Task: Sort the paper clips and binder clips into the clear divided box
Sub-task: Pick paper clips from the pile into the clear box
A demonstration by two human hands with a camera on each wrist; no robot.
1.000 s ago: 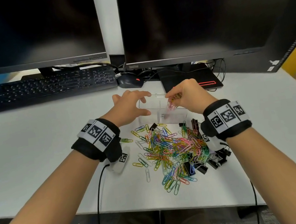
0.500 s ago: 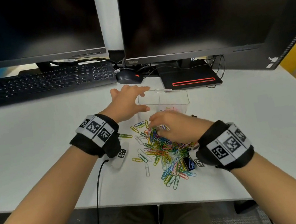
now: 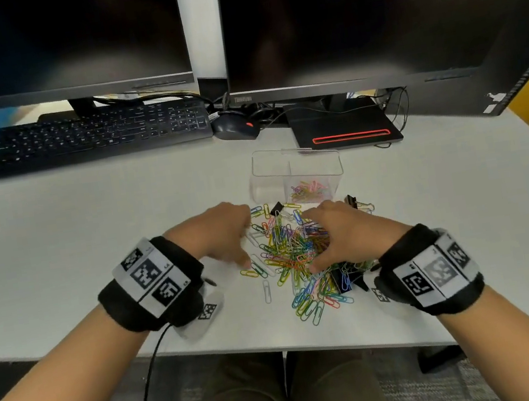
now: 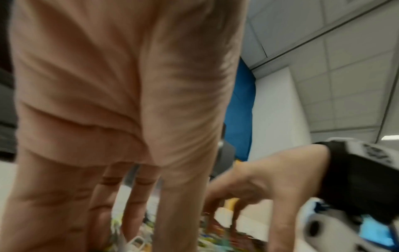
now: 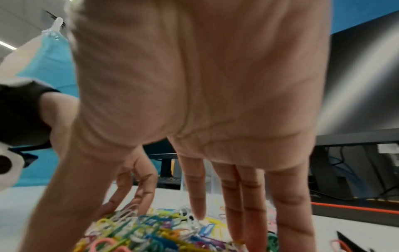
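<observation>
The clear divided box (image 3: 295, 164) stands behind a heap of coloured paper clips (image 3: 293, 254). Its right compartment holds some paper clips (image 3: 309, 190); the left compartment looks bare. Black binder clips (image 3: 343, 279) lie at the heap's near right, with others at its far edge (image 3: 276, 207) and far right (image 3: 351, 201). My left hand (image 3: 240, 241) is at the heap's left edge, fingers pointing down onto the clips (image 4: 138, 238). My right hand (image 3: 333, 234) is spread over the heap's right side, straight fingers (image 5: 194, 196) touching the clips (image 5: 140, 235). Neither hand holds anything that I can see.
A black keyboard (image 3: 95, 136) and a mouse (image 3: 235, 129) lie at the back under two dark monitors. A black monitor base (image 3: 344, 126) with a red line sits just behind the box. The table's front edge (image 3: 278, 349) is close below the heap.
My right hand left the box and came down on the heap. My left hand let go of the box and dropped to the heap's left edge.
</observation>
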